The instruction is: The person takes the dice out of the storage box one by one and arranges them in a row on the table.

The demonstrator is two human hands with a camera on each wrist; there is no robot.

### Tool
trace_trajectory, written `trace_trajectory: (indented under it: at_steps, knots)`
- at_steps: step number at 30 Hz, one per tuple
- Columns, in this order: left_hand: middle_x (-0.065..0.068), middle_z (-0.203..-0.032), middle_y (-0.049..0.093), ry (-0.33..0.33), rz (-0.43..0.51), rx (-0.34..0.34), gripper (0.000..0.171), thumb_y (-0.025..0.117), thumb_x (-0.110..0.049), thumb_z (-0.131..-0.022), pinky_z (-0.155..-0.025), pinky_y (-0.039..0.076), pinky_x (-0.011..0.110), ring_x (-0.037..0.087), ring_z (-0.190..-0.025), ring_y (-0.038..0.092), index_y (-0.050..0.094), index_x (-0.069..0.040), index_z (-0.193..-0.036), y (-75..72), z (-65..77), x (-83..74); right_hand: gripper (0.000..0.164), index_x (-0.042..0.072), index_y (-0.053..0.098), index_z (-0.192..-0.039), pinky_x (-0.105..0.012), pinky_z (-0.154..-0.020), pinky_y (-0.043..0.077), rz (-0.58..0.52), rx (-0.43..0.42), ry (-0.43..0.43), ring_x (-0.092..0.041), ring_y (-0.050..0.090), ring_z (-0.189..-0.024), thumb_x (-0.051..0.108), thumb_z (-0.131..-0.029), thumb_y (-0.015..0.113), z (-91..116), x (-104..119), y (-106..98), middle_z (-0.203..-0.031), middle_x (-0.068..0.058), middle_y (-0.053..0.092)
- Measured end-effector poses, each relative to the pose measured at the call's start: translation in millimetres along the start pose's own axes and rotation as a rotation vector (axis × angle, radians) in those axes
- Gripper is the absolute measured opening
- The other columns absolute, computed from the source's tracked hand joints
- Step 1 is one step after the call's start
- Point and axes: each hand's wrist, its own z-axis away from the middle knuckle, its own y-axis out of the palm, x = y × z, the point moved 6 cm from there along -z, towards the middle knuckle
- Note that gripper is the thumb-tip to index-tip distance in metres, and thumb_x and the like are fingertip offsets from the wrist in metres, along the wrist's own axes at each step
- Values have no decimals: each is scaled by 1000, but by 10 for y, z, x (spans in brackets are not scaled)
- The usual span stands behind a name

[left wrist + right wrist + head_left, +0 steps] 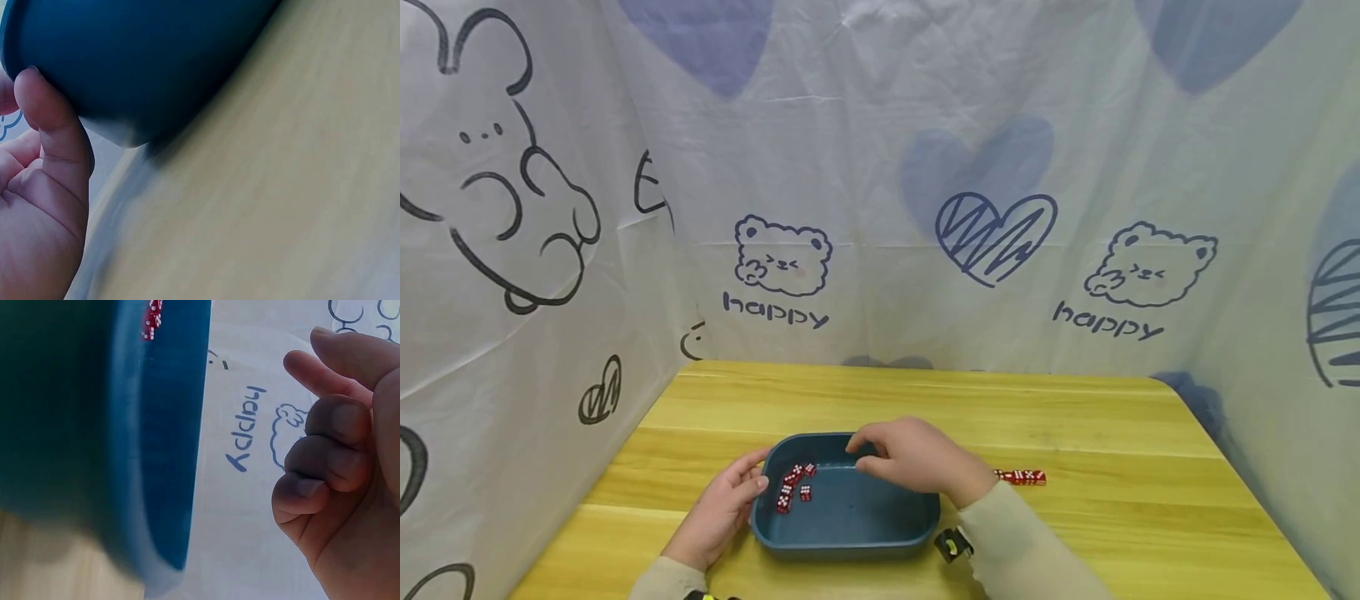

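A dark teal plastic tray point(850, 550) with rounded corners stands on the table. Several red dice point(806, 493) with white dots lie at its left end. My left hand point(718, 508) grips the tray's left rim, thumb at the edge; the left wrist view shows the thumb point(47, 106) against the tray wall. Over the tray's right part hovers my right hand point(913, 458), with nothing visible in it. In the right wrist view its index finger and thumb point(356, 356) reach out apart while the other fingers curl loosely. Some dice point(150, 319) show past the rim there.
A straight row of red dice point(1026, 477) lies on the yellow wood-grain table point(1120, 517) right of the tray, its left end hidden behind the right hand. Printed white cloth point(880, 250) hangs along the table's back and sides.
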Motion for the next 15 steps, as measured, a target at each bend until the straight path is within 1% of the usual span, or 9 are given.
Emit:
trace_trajectory:
  at_steps: [3,5,11,15]
  knots:
    - [15,-107,53,-3,-2,-2,59,55,-12,-103,-59,48,24,17,-78,56,30,2,-155,-4,1,4,29,28,70,-127,-24,-54,38,15,14,-13,-6,40,-47,35,-99,65,-67,44,23,-58,12,49]
    - [15,-107,53,-3,-1,-4,59,56,-12,-103,-59,48,24,17,-77,56,31,2,-155,-3,-1,6,30,29,69,-128,-24,-55,39,27,18,-20,-7,40,-47,36,-99,65,-106,65,30,-56,11,48]
    - [14,-106,53,-2,6,-5,59,56,-11,-103,-59,47,24,16,-76,55,31,2,-154,1,-10,7,31,30,69,-128,-24,-60,42,58,28,-32,-6,44,-53,38,-98,66,-202,99,45,-59,10,50]
    - [14,-105,52,-2,6,-6,59,56,-11,-102,-59,47,24,16,-75,53,31,2,-154,0,-9,8,31,30,69,-128,-24,-59,42,68,40,-31,-6,47,-56,39,-98,65,-229,113,60,-62,10,53]
